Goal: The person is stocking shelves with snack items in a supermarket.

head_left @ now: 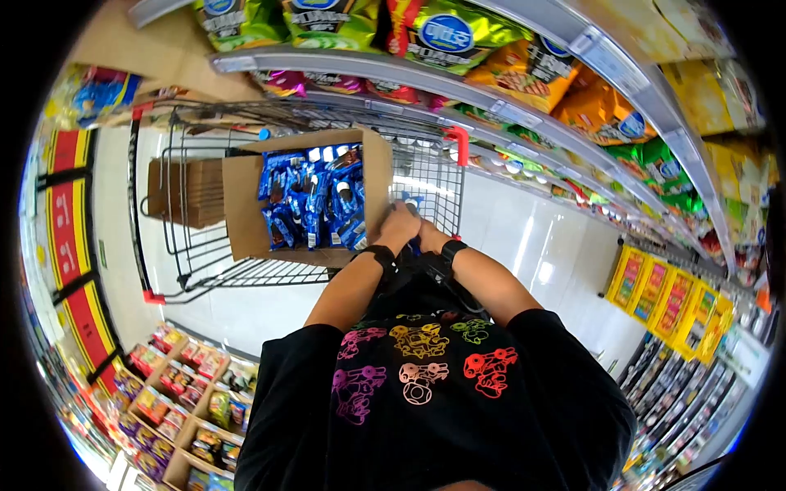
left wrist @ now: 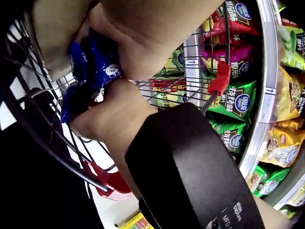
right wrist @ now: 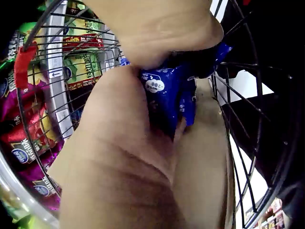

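In the head view my left hand (head_left: 399, 225) and right hand (head_left: 430, 237) are close together beside the cardboard box (head_left: 377, 176) in a shopping cart. Between them they hold a shiny blue snack packet (left wrist: 102, 59), partly hidden by the fingers. The left wrist view has the left hand (left wrist: 138, 36) above the packet and the right hand (left wrist: 114, 107) below it, both gripping it. Seen from the right wrist, the blue packet bears a small white label, and the left hand lies against the box wall. Many similar blue packets (head_left: 311, 196) fill the box.
The wire cart (head_left: 196, 282) has red corner pieces and also carries a brown carton (head_left: 187, 192). Shelves of bagged snacks (head_left: 446, 37) run along the far side. A yellow rack (head_left: 667, 299) stands at right, and snack bins (head_left: 176, 376) at lower left.
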The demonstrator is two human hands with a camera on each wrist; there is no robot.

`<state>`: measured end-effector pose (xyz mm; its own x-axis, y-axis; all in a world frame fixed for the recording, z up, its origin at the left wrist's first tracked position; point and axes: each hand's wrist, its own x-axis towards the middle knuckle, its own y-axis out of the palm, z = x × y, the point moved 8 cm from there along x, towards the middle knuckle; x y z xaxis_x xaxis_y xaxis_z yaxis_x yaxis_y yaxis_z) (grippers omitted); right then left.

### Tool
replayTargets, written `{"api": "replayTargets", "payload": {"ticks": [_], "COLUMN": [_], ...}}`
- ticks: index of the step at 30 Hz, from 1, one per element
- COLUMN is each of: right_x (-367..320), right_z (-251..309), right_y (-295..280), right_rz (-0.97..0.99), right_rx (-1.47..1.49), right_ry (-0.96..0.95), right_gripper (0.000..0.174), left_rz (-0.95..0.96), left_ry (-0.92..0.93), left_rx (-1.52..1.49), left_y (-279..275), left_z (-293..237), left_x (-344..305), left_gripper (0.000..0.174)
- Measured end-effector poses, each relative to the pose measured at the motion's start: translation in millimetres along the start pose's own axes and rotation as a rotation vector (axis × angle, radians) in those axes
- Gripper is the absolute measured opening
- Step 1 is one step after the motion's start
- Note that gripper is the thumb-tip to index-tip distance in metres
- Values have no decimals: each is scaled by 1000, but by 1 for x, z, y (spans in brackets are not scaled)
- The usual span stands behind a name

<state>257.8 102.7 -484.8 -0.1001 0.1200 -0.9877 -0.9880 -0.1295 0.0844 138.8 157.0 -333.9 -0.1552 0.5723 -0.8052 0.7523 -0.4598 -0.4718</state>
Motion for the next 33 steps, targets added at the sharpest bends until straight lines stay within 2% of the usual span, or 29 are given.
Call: {"api": "replayTargets", "payload": {"ticks": [2,3,5,6,7,8,9,11,14,15,16,18,19,20,22,23,24,25,26,27,28,30,32,33], "right_x": [-47,-6,-59,-84,-69,-63,-92,-61,-97,-60,-70,-88,-103,-124,-211,-257,-302,-322,-332,-317,-296,-181,-137,-136], "right_z": [11,4,45,52,43,36,44,12,26,20,20,35,52,78,119,133,146,149,152,150,148,126,124,127], "right_y": [12,-7,8,26,20,16,25,18,29,21,11,18,16,22,48,73,100,124,153,178,205,246,256,260], "right_rz": [-19,-31,148,242,318,290,285,107,58,143,-59,-85,-222,-288,-471,-493,-515,-510,-403,-271,-141,-137,-367,-447], "right_rx": [85,-134,-888,-1256,-780,-274,-254,355,372,325,186,-16,-187,-321,-263,-338,-413,-461,-510,-539,-566,-685,-800,-763], "right_ry": [24,6,-490,-744,-460,-217,-219,138,98,67,140,-3,-137,-408,-1205,-1347,-1489,-1572,-1554,-1457,-1357,-870,-658,-634], "right_gripper": [51,47,39,43,49,55,50,37,42,39,36,33,31,23,18,16,16,18,20,23,27,50,66,74], "left_rz": [34,73,37,20,55,27,0,19,45,-44,122,450,307,307,300,294,152,-69,-364,-598,-800,-498,-349,-323], "left_ry": [2,30,56,71,101,129,157,228,474,574,603,655,813,807,768,734,674,663,630,510,468,-110,-8,45], "left_rx": [21,42,124,168,155,185,218,295,817,734,679,558,441,201,-280,-690,-833,-809,-726,-658,-293,-391,-359,-330], "left_y": [4,7,14,14,15,15,13,13,30,33,36,39,24,9,-69,-92,-133,-156,-169,-182,-196,-195,-198,-199], "left_z": [-1,-3,-1,-2,-4,-4,-6,-8,-14,-12,-8,-2,-6,-1,-7,8,18,45,81,119,147,226,230,229], "left_x": [-3,-4,-1,-3,-8,-8,-11,-18,-21,-28,-35,-56,-67,-68,-102,-97,-106,-90,-66,-47,-34,13,19,19], "left_gripper": [72,72,73,73,73,74,74,73,64,47,42,34,24,23,20,16,16,16,21,28,41,66,72,75]}}
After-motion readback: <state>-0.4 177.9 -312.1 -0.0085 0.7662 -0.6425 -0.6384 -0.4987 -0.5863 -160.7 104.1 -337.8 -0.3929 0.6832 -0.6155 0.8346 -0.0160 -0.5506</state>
